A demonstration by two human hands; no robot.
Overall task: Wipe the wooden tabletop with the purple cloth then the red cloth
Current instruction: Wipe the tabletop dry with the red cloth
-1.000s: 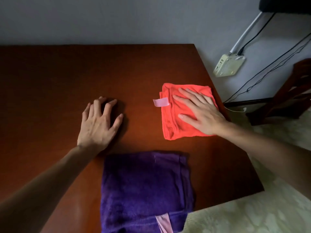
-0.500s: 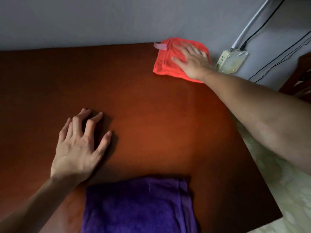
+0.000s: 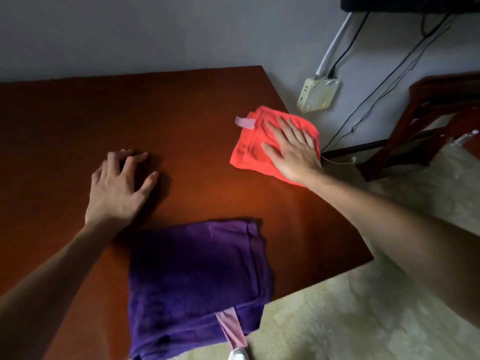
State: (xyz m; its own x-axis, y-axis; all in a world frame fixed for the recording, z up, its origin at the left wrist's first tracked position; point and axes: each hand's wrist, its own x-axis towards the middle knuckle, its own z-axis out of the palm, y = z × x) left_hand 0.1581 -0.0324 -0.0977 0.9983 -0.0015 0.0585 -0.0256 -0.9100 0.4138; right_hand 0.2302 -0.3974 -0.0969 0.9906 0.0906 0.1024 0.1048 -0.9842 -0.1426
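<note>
The folded red cloth (image 3: 250, 149) with a pink tag lies near the right edge of the wooden tabletop (image 3: 181, 120). My right hand (image 3: 291, 149) presses flat on it with straight, spread fingers. My left hand (image 3: 119, 188) rests on the bare wood at the middle left, its fingers arched with the tips on the surface. A folded purple cloth (image 3: 194, 281) with a pink tag lies at the near edge of the table, hanging slightly over it, untouched by either hand.
A grey wall runs behind the table. To the right hang a beige wall box (image 3: 318, 94) and several cables. A dark wooden chair (image 3: 428, 120) stands at the far right on pale patterned floor (image 3: 363, 320).
My right hand has slid the red cloth from the far right corner back toward me along the right edge. The left hand has stayed on the wood.
</note>
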